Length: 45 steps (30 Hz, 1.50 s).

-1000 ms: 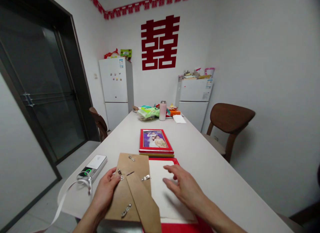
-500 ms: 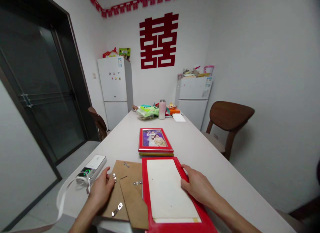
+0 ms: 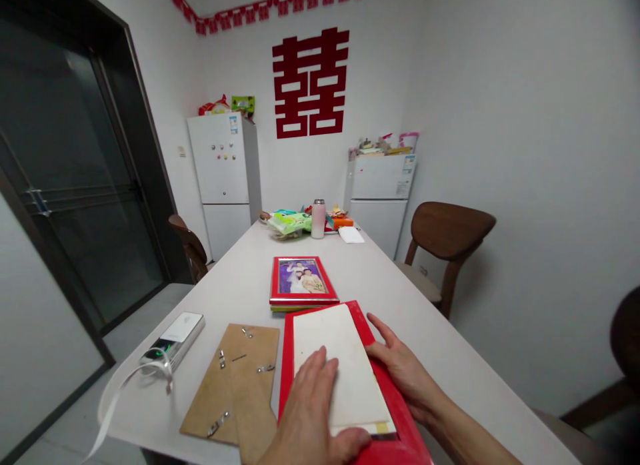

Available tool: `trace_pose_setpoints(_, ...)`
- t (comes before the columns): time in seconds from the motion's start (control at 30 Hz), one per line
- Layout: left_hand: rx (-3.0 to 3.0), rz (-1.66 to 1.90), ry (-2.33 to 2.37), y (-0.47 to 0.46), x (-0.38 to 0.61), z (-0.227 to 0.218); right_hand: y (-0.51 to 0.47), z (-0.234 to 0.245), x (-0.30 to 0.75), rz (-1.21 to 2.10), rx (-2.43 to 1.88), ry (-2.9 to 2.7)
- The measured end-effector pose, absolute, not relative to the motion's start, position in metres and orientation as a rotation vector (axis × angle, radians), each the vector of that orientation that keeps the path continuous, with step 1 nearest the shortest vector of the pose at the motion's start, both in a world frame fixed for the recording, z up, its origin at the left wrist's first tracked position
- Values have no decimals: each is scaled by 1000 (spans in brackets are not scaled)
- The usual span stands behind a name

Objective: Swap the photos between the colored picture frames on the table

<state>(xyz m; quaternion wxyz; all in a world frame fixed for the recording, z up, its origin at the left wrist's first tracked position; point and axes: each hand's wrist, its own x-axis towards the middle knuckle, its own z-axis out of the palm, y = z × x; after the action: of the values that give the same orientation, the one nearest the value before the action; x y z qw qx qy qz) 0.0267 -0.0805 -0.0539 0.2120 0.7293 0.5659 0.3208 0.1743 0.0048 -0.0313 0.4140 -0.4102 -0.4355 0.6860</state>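
A red photo frame lies face down on the white table in front of me, with a white sheet in its opening. My left hand rests flat on the sheet, fingers stretched out. My right hand holds the frame's right edge, and the sheet's right side seems slightly raised there. The brown cardboard frame back, with metal clips and a stand flap, lies on the table to the left of the frame, untouched.
A second red frame with a photo lies face up further along the table. A white device with a strap sits at the left edge. A bottle and snack bags crowd the far end. Wooden chairs stand on either side; two fridges stand behind.
My left hand put the cardboard back down on the table left of the frame, let go and moved onto the white sheet. My right hand went from the sheet to the frame's right edge.
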Motion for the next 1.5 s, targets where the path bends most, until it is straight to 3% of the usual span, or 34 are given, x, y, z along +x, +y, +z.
trace_pose_setpoints(0.33,2337,846,1463,-77,36,-50,7,-30,172,1620,-1062,-1286)
trace_pose_setpoints(0.43,2315,995,1515,-86,23,-48,15,-38,175,1505,-1122,-1405)
trace_pose_setpoints(0.6,1571,1459,1823,-98,-17,-43,29,-54,183,1273,-1250,-1677)
trace_pose_setpoints(0.77,907,1658,1640,-102,-55,-55,40,-65,190,804,-1449,-1975)
trace_pose_setpoints(0.97,900,1511,1633,-109,-73,-62,39,-69,191,540,-1505,-2109)
trace_pose_setpoints(1.33,1372,1000,2148,-106,-78,-47,32,-76,187,270,-1585,-2257)
trace_pose_setpoints(1.5,1337,1051,2079,-101,-81,-47,31,-73,186,242,-1512,-2257)
